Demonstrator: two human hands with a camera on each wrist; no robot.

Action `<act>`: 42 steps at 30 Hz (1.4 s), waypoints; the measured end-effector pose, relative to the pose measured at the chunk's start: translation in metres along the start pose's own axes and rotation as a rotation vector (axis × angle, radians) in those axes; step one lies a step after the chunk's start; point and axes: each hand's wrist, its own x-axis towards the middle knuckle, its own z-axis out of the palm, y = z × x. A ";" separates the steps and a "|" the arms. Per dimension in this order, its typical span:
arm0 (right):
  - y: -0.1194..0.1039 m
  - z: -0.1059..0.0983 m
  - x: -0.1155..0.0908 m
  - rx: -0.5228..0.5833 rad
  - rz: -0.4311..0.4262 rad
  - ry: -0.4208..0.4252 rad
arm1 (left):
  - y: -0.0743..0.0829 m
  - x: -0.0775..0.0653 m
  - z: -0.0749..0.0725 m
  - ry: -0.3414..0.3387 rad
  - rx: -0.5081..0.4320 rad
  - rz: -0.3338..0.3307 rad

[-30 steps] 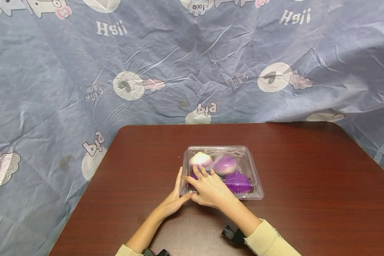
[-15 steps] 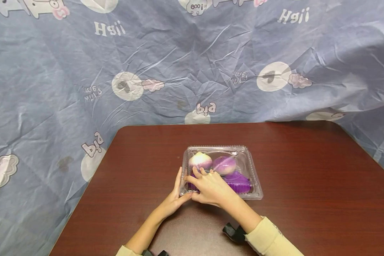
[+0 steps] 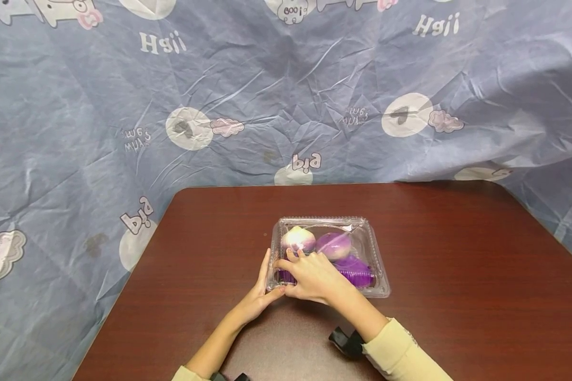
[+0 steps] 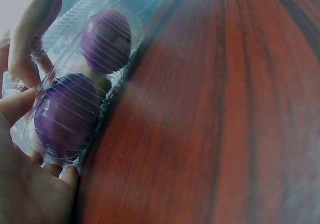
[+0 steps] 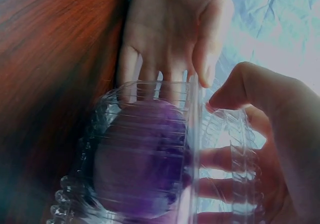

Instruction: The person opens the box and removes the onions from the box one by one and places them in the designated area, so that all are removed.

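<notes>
A clear plastic clamshell box [image 3: 382, 275] with a ribbed rim sits on the table. Inside it lie several round purple and purple-and-white bulbs [image 3: 334, 246], like onions or turnips. My left hand [image 3: 253, 300] grips the box's front left corner, thumb at the front edge and fingers along the left side. Across the lid reaches my right hand [image 3: 314, 278], its fingers bent over the top and its thumb at the front rim beside the left thumb. The right wrist view shows that thumb and fingers [image 5: 217, 159] on either side of the lid's rim.
The dark red wooden table [image 3: 457, 254] extends around the box on all sides. A wrinkled blue printed cloth [image 3: 286, 95] hangs behind its far edge. Black wrist mounts [image 3: 348, 343] sit under the sleeves [image 3: 400, 346].
Both hands keep their places on the box. The right hand's fingers have shifted very slightly on the lid; the box stays put.
</notes>
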 end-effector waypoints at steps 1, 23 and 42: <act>0.001 -0.001 0.001 0.019 0.012 0.001 | 0.000 0.000 0.000 0.003 0.005 0.004; -0.004 -0.022 0.003 0.115 0.118 -0.107 | -0.001 0.000 0.000 0.023 0.008 -0.052; 0.002 -0.039 0.001 0.123 0.061 -0.091 | -0.001 0.004 0.001 0.028 -0.029 -0.022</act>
